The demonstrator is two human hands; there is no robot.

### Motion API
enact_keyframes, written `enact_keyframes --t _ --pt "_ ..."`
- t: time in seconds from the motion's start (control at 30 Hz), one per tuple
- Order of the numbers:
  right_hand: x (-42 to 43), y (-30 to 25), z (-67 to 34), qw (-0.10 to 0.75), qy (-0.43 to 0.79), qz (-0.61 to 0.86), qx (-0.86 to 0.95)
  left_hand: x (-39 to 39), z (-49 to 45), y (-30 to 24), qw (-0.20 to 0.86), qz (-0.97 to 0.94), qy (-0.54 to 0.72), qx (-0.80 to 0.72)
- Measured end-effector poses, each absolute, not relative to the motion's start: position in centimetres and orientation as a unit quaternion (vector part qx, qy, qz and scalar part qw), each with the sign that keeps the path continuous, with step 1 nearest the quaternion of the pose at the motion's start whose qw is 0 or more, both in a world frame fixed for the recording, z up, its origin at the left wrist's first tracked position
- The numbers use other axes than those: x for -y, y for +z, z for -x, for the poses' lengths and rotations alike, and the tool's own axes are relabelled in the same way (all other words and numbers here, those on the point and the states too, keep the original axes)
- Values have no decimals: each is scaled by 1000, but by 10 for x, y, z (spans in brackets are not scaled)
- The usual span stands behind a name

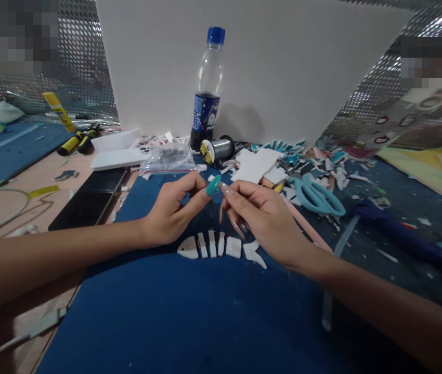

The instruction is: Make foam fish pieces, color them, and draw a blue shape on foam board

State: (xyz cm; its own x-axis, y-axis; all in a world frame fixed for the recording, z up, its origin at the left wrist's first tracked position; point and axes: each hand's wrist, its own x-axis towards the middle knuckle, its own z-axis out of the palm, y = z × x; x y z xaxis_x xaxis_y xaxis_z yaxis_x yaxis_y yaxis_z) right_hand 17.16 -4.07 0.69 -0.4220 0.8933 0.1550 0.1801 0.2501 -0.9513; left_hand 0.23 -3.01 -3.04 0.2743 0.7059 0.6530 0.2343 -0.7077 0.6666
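pinching a tiny, perhaps ring-shaped bit [217, 190] between left hand [178, 208] and right hand [264, 214], with fish pieces [212, 244] at six o'clock, spool [221, 149] at twelve, scissors [309, 197] at three.

A white fish skeleton [221, 244] lay in six flat, separate pieces; the head [189, 248], dotted with a dark eye, pointed to nine o'clock; three slim strips [212, 244] ran roughly twelve to six; a squarish block [233, 248] followed; the forked tail [255, 253] lay at three, its longer prong toward five.
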Motion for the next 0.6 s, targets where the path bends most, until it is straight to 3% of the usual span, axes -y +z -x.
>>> enact_keyframes --t 0.6 --pt "40 8 -169 352 513 400 673 28 -1 -31 218 -770 516 -305"
